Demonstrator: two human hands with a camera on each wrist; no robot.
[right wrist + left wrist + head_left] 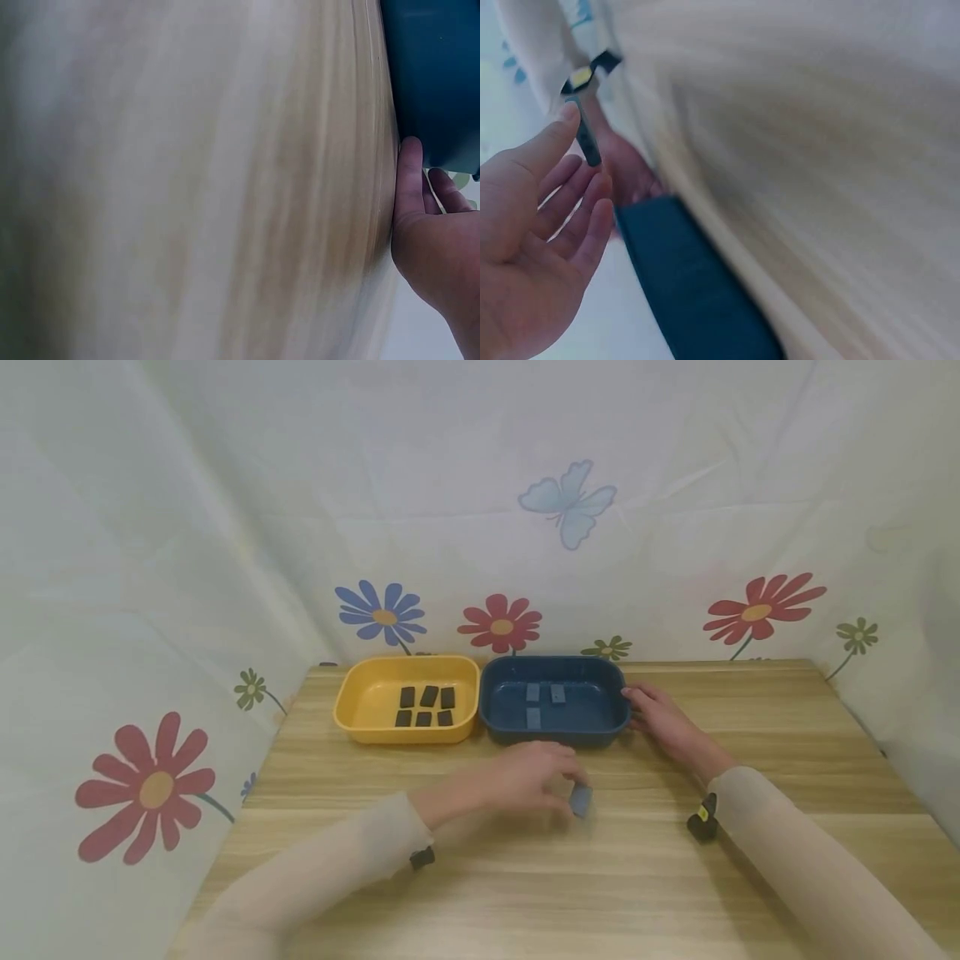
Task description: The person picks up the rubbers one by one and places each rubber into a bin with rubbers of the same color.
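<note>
Between its thumb and fingertips, my left hand (528,781) pinches a small blue-grey rectangular block (581,800). It is held in front of the dark blue tray (555,737); the left wrist view shows this block (587,139) edge-on at the fingertips. My right hand (671,724) touches the right end of the blue tray. In the right wrist view its thumb (409,176) lies straight against the tray's outer wall. Inside the blue tray are three blue-grey blocks (557,694), two at the back and one nearer the front.
A yellow tray (405,737) stands against the blue tray's left side. Several black blocks (429,696) lie in it in two rows. Both trays stand near the back edge of the wooden table (637,885), before a flowered white curtain (420,543).
</note>
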